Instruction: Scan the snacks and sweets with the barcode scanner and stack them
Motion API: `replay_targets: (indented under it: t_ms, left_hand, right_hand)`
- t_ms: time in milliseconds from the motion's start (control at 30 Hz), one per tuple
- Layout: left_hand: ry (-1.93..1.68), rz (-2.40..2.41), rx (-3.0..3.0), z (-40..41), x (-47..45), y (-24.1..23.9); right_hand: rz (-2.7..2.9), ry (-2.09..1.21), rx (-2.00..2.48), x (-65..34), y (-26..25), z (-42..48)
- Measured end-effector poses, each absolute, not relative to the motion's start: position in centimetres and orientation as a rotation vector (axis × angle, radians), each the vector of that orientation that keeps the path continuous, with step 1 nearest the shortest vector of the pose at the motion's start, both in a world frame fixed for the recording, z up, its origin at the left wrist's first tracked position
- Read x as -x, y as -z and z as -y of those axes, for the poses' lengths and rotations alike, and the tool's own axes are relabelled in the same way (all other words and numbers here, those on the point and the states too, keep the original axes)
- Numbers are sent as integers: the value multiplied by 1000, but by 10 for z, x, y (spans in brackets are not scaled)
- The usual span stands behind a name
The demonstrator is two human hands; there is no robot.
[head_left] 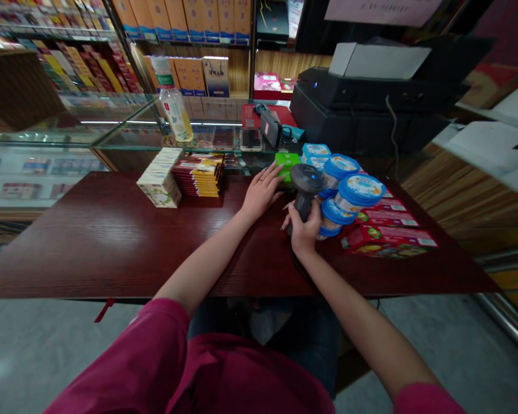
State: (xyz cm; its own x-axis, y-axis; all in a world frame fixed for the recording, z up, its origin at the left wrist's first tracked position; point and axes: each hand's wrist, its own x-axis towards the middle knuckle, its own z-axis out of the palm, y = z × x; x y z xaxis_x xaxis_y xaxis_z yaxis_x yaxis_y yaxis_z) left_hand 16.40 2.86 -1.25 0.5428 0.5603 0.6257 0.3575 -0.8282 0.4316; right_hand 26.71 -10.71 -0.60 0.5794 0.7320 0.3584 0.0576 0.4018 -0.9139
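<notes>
My right hand (pixel 305 227) is wrapped round the handle of a dark grey barcode scanner (pixel 306 179), whose head shows a small blue light. My left hand (pixel 261 194) lies low over the table with its fingers stretched out. Its fingertips reach the left side of a bright green box (pixel 287 162), and they seem to touch it. Just right of the scanner, blue-lidded tubs (pixel 360 190) stand stacked in several pieces. The scanner and my right hand hide part of the tubs and of the green box.
Red boxes (pixel 392 240) lie right of the tubs. Left on the brown table (pixel 112 247) stand pale cartons (pixel 160 177) and a stack of dark red and yellow packets (pixel 200 174). A bottle (pixel 175 112) stands on the glass counter behind. A black machine (pixel 371 103) fills the back right.
</notes>
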Motion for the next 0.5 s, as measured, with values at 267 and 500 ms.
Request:
replay_targets:
  t_ms: [267,500]
  left_hand:
    - [-1267,-771,-2282,-32,-158,21]
    - [-1417,-772,-1408,-38,-114,30]
  right_hand:
    - [937,-439,1062,-270,8,111]
    - [975,-561,1010,-269,4,117]
